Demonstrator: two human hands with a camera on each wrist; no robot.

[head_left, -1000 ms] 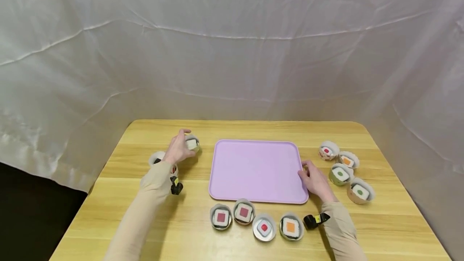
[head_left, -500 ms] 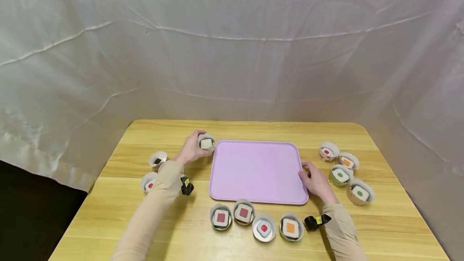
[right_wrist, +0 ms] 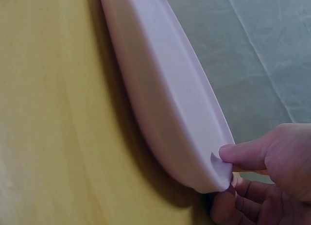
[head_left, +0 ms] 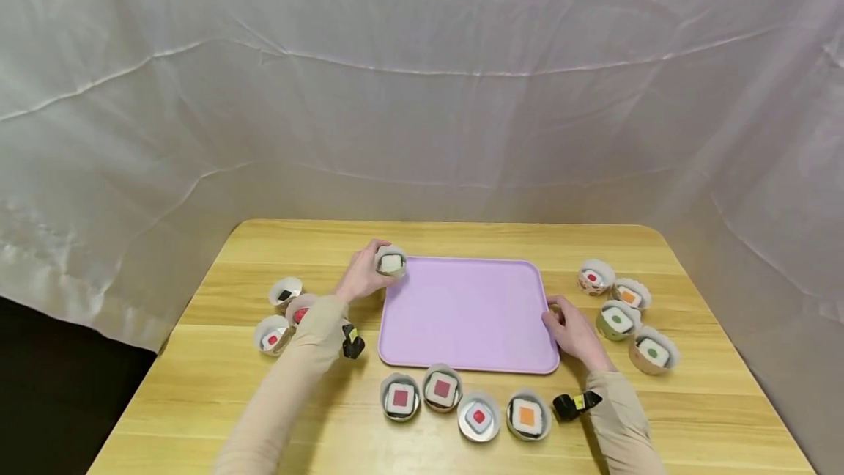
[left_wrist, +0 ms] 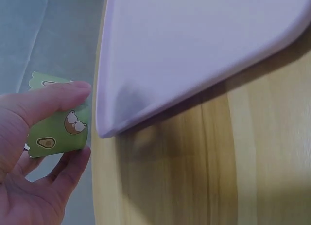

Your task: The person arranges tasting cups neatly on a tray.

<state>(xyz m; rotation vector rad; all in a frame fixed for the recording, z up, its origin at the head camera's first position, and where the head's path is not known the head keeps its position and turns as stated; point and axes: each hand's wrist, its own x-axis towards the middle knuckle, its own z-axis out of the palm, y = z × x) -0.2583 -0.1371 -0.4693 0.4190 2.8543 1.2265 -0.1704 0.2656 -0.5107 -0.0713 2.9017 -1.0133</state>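
Near cups: just off the near edge of the tray [head_left: 469, 314], left to right: maroon-square cup [head_left: 400, 395], second maroon-square cup [head_left: 441, 388], red-dot cup [head_left: 479, 417], orange-square cup [head_left: 527, 415]. Round, flared pale rims, blocky pieces inside.
Right hand [head_left: 572, 327]: clamped on tray's right side, thumb over rim, fingers curled beneath. Good anchor; hold steady, don't tip the edge.
Tray: lilac, smooth, looks plastic. Rounded corners, low raised rim. Lies on wood-grain table [head_left: 356, 435].
Side cups: black-piece cup [head_left: 286, 293] and its two neighbours, left of tray; four more, incl. green-dot cup [head_left: 617, 321], right of tray.
Left hand [head_left: 363, 273]: at tray's far left corner, thumb and fingers pinching green cup [left_wrist: 58, 128] from opposite sides.
Green cup: over or just beside that corner, can't tell exactly; looks raised. Thin card look, scalloped lip, avocado print, white block inside. Squeeze lightly, wall could buckle; carry level, base above rim, or block may tip.
Curtain [head_left: 422, 130]: beyond tray, satiny grey, creased.
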